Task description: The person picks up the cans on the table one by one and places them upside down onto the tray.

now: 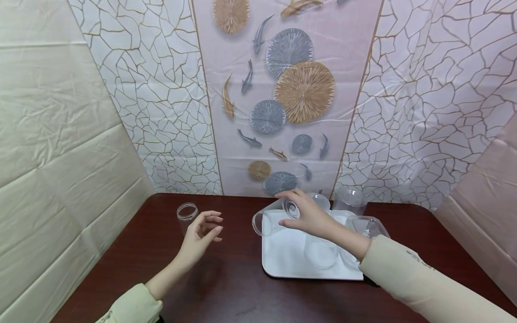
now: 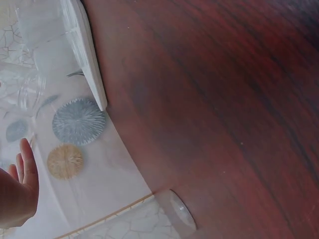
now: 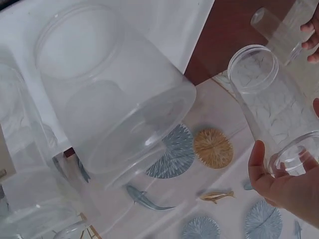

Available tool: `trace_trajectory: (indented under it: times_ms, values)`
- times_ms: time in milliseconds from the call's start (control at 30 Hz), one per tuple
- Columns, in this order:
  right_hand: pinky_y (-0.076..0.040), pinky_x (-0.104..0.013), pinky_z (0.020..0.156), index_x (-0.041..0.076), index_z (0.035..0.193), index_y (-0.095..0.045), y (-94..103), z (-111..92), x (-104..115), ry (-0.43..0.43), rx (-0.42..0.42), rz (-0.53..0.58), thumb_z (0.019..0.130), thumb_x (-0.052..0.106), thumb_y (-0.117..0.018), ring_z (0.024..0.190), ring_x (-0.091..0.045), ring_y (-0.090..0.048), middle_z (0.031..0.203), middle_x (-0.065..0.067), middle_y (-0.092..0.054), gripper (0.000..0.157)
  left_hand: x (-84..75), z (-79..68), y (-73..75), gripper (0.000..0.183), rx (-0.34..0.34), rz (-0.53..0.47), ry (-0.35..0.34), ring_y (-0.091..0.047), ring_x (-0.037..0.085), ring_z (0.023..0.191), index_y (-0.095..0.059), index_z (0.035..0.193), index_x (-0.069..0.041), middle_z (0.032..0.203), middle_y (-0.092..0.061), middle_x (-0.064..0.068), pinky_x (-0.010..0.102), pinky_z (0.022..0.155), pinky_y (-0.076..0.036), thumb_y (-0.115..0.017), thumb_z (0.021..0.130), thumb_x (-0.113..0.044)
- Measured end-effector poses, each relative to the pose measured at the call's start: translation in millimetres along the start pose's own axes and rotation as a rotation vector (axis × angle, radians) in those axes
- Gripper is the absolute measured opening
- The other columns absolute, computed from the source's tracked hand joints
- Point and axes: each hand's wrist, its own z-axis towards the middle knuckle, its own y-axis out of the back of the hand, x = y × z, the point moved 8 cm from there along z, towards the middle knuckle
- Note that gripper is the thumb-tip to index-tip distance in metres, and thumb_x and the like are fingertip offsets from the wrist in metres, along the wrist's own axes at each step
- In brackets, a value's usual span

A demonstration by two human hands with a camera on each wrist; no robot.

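Note:
My right hand (image 1: 310, 216) grips a clear plastic jar (image 1: 268, 220) by its base end, thumb and fingers spread around it. That jar is tilted on its side over the tray's left edge, its ringed mouth toward the left. In the right wrist view, the right hand (image 3: 286, 191) curls around the jar's (image 3: 274, 107) base. My left hand (image 1: 196, 237) is in the air, fingers loosely bent with nothing between them. Just behind it, a second clear jar (image 1: 186, 212) stands upright on the table, its lower part partly hidden by the hand.
A white tray (image 1: 282, 262) lies on the dark red wooden table (image 1: 234, 287). Several clear containers crowd it, including a round jar (image 1: 322, 255), a tall one (image 1: 349, 199) at the back and a wider one (image 1: 369, 226) at right. A patterned cloth (image 1: 282, 148) hangs behind the table.

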Motion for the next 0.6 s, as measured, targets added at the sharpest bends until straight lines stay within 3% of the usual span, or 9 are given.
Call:
trace_trajectory:
  times_ms: [333,600]
  values:
    - [-0.048,-0.048,0.091,0.004,0.127,-0.053,-0.9,12.6,-1.5,0.008,0.05,-0.09,0.077,0.019,-0.076,0.11,-0.032,-0.055,0.119,-0.016,-0.057,0.058,6.1,-2.5,-6.0,0.029,0.019,0.007,0.006,-0.061,0.003,0.086,-0.05,0.117,0.008,0.103,-0.057,0.001,0.037,0.064,-0.059,-0.058,0.089,0.002]
    - [-0.048,-0.051,0.088,0.003,0.133,-0.046,-8.2,20.7,-13.6,-0.043,0.112,-0.099,0.079,0.017,-0.074,0.11,-0.037,-0.054,0.126,-0.021,-0.053,0.063,9.9,-5.0,-12.3,0.03,0.042,-0.007,0.046,-0.061,0.003,0.088,-0.05,0.118,0.005,0.107,-0.056,0.011,0.04,0.066,-0.059,-0.059,0.09,0.0]
